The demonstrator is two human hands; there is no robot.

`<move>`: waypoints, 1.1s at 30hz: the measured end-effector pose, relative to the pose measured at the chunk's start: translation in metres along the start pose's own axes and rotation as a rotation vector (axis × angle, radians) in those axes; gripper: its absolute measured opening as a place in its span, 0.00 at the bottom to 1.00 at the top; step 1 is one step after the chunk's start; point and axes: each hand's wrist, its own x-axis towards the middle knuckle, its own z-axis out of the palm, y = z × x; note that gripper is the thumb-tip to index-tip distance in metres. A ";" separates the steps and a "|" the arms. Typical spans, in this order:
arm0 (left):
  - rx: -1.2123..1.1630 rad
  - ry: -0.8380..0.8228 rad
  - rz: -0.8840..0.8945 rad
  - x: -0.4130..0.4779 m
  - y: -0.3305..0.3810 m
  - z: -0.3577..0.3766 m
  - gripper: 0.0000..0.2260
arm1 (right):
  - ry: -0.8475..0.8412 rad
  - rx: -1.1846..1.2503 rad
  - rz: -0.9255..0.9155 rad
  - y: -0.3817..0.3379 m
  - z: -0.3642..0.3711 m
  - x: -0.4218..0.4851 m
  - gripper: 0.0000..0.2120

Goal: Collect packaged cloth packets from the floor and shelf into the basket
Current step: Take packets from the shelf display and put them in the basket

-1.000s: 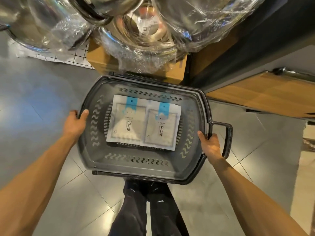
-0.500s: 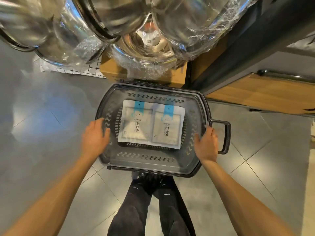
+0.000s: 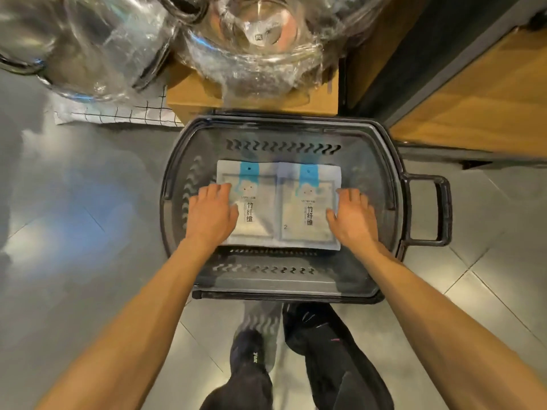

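I see both hands down inside the dark basket (image 3: 393,161), which sits on the grey tiled floor (image 3: 88,232) just in front of a cardboard box (image 3: 195,93). My left hand (image 3: 211,211) lies palm down on the outer edge of the left cloth packet (image 3: 257,176), and my right hand (image 3: 352,214) on the outer edge of the right cloth packet (image 3: 305,229). On both hands the fingers are loosely spread and touch the packets without closing round them; the two packets lie flat, side by side, on the basket's bottom.
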 end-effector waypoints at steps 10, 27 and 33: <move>-0.049 -0.021 -0.120 0.051 -0.020 0.095 0.27 | 0.042 -0.043 0.024 0.001 0.095 0.044 0.27; -0.560 0.074 -0.405 0.067 -0.026 0.121 0.49 | 0.086 0.347 0.467 0.006 0.130 0.069 0.44; -0.889 0.049 -0.488 0.067 -0.032 0.117 0.23 | 0.012 0.586 0.560 0.009 0.126 0.082 0.42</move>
